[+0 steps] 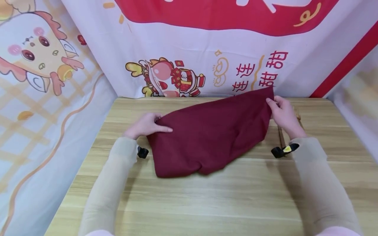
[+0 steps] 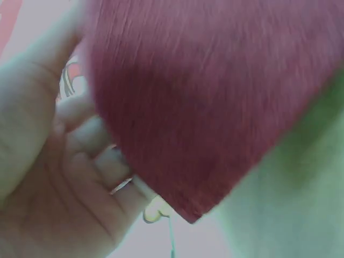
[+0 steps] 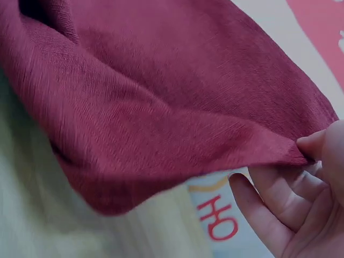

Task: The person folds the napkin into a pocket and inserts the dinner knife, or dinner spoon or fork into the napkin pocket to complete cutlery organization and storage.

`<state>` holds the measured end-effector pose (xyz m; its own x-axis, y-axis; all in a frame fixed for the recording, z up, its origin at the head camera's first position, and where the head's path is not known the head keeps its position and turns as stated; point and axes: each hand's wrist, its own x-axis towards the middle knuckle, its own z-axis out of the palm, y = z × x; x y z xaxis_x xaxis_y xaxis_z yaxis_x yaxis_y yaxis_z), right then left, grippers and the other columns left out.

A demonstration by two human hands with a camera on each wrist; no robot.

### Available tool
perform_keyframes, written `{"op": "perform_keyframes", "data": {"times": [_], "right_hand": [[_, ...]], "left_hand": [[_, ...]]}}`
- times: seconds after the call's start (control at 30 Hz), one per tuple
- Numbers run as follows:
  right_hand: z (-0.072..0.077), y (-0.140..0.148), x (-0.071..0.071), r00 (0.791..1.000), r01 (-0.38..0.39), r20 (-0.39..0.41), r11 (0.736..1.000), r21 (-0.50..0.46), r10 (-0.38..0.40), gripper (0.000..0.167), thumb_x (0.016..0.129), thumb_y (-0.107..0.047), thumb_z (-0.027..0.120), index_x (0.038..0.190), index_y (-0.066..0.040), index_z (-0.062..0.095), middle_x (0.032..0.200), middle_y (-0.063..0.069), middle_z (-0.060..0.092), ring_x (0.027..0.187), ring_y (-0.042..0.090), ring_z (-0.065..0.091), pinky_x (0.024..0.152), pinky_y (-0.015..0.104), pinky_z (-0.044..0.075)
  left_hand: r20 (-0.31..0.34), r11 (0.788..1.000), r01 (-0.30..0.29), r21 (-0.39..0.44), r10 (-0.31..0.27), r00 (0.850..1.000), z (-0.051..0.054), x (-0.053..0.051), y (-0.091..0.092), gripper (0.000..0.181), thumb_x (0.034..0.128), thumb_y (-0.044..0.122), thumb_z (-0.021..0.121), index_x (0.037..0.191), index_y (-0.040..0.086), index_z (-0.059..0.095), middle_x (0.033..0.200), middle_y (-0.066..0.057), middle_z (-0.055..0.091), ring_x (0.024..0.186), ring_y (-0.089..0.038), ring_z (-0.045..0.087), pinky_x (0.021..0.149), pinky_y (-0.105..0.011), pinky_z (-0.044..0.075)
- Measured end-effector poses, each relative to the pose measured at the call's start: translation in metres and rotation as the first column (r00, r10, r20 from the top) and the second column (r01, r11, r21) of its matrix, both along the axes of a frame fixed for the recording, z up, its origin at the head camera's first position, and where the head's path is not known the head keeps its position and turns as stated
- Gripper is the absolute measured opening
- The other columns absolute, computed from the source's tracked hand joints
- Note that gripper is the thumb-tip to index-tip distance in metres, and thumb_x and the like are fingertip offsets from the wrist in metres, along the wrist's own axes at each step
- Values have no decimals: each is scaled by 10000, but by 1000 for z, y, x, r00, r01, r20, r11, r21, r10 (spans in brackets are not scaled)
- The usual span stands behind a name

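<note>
A dark red cloth (image 1: 203,134) hangs between both hands above the wooden table, its lower edge drooping in loose folds. At its upper left edge my left hand (image 1: 149,124) grips it, thumb over the front and fingers behind. In the left wrist view the cloth (image 2: 215,97) covers the fingertips of that hand (image 2: 70,177). My right hand (image 1: 284,114) pinches the cloth near its upper right corner, which stands higher than the left side. The right wrist view shows the thumb and fingers of the hand (image 3: 301,199) closing on the edge of the cloth (image 3: 177,134).
Behind my right hand, a thin brown wooden object (image 1: 281,136) lies on the table (image 1: 189,203), partly hidden. A printed white and red curtain (image 1: 183,42) rises at the table's back edge. Another patterned sheet (image 1: 44,131) hangs along the left side.
</note>
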<state>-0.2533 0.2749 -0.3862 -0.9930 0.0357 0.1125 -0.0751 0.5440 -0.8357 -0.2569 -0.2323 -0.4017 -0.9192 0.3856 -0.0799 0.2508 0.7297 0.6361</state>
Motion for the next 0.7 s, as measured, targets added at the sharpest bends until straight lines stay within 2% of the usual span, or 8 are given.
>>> {"op": "perform_keyframes", "data": {"times": [0.17, 0.3, 0.37, 0.43, 0.5, 0.57, 0.63, 0.7], "right_hand": [[-10, 10, 1, 1000, 2, 14, 1000, -10, -2, 425, 1076, -318, 508, 1257, 46, 634, 893, -19, 671, 650, 35, 641, 618, 233, 562], [-10, 13, 0, 1000, 24, 2, 999, -23, -24, 391, 1068, -280, 538, 1257, 47, 637, 887, -73, 670, 656, 9, 647, 628, 206, 564], [-9, 13, -2, 999, 32, -20, 999, -31, -33, 375, 1063, -278, 549, 1236, 40, 646, 881, -114, 670, 679, 0, 644, 644, 205, 568], [-7, 12, -4, 998, 41, -49, 998, -56, -43, 354, 1056, -259, 567, 1216, 45, 651, 882, -139, 673, 701, 1, 646, 662, 215, 575], [-4, 11, -4, 995, 44, -86, 995, -95, -52, 323, 1043, -223, 593, 1198, 52, 663, 889, -145, 681, 709, 11, 647, 665, 213, 576], [1, 11, -2, 991, 44, -122, 990, -134, -60, 300, 1022, -186, 629, 1193, 55, 682, 902, -148, 695, 706, 23, 658, 661, 205, 573], [9, 12, 5, 989, 36, -136, 985, -166, -59, 270, 998, -167, 670, 1176, 31, 711, 899, -157, 710, 700, 35, 675, 660, 191, 568], [19, 17, 15, 991, 4, -132, 982, -189, -29, 249, 983, -145, 691, 1175, 8, 732, 911, -149, 730, 713, 55, 696, 673, 188, 568]], "left_hand": [[48, 999, -1, -37, 3, 999, -10, 5, -12, 246, 850, 226, 857, 984, 52, 747, 864, -40, 689, 784, -199, 576, 716, -339, 468], [-105, 994, -108, -6, 107, 989, -11, 2, -18, 180, 889, 122, 807, 1027, 13, 766, 936, -101, 732, 801, -237, 647, 715, -355, 517], [-232, 982, -185, 47, 191, 954, -8, -2, -19, 155, 900, 111, 793, 1014, 9, 769, 936, -124, 736, 782, -254, 668, 685, -339, 529], [-344, 960, -251, 122, 278, 897, -2, -5, -20, 147, 901, 110, 790, 1009, 11, 776, 931, -135, 742, 777, -264, 685, 675, -310, 528], [-404, 936, -286, 204, 346, 847, 6, -5, -21, 148, 901, 128, 795, 1004, 22, 787, 929, -127, 749, 783, -247, 694, 675, -267, 519], [-427, 923, -286, 257, 375, 823, 16, -1, -22, 165, 899, 162, 805, 1003, 34, 797, 935, -113, 756, 810, -200, 689, 694, -219, 498], [-403, 922, -254, 292, 360, 842, 29, 8, -25, 187, 899, 188, 812, 1012, 40, 802, 953, -95, 759, 837, -145, 673, 711, -192, 486], [-368, 928, -205, 312, 316, 874, 41, 22, -30, 194, 902, 201, 812, 1025, 51, 808, 971, -66, 764, 866, -96, 664, 719, -178, 484]]}}
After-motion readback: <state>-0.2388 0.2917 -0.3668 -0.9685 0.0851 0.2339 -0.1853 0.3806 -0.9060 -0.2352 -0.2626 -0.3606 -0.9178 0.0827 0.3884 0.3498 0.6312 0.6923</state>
